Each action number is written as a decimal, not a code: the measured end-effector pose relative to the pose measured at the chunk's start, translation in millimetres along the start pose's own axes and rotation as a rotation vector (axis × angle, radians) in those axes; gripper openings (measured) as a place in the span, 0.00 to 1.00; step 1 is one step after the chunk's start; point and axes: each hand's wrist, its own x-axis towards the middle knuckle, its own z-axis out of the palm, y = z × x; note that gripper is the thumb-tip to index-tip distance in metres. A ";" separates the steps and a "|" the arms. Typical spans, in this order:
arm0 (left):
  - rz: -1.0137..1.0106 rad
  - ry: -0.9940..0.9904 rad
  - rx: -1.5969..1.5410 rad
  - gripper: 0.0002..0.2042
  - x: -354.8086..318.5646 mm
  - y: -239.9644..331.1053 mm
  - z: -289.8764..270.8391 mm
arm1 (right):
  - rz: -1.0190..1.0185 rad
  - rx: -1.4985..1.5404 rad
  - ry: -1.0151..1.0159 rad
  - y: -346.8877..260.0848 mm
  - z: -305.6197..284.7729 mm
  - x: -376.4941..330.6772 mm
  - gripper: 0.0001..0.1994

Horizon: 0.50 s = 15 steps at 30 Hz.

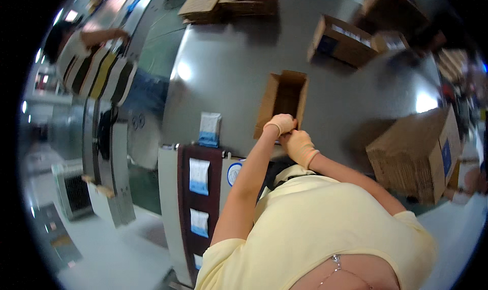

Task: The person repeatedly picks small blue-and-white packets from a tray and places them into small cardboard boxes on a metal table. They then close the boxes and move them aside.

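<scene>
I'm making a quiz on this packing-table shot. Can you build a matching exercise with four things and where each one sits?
Things:
1. open cardboard box
2. white-and-blue packet
3. stack of flat cartons
4. second open box

Places:
A. far side of the table, right of centre
B. right edge of the table
C. under the left hand and right hand
D. left of the box being handled, near the table's edge

Pairs: 1-C, 2-D, 3-B, 4-A

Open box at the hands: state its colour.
Plain brown cardboard box; head view, the only one.
</scene>
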 end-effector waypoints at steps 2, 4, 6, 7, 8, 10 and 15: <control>0.115 0.311 -0.421 0.17 -33.6 5.5 5.6 | -0.109 -0.188 0.117 11.1 17.3 -0.7 0.07; 0.328 0.762 -0.708 0.15 -77.1 -2.1 20.2 | -0.108 -0.213 0.041 2.6 8.0 -0.4 0.07; 0.268 1.016 -0.745 0.12 -126.4 -13.4 34.5 | -0.081 -0.137 0.059 -1.9 0.7 -4.5 0.05; 0.194 1.110 -0.763 0.12 -153.8 -23.1 45.2 | -0.149 -0.110 0.175 4.1 4.9 -9.4 0.04; 0.060 1.152 -0.783 0.10 -176.8 -40.2 62.9 | -0.174 -0.104 0.197 5.9 8.4 -9.9 0.04; -0.200 1.225 -0.992 0.09 -224.5 -87.9 107.8 | -0.205 -0.090 0.212 5.5 7.8 -11.4 0.06; -0.947 1.430 -0.701 0.08 -393.9 -199.0 191.8 | -0.206 -0.128 0.143 4.7 4.3 -10.6 0.08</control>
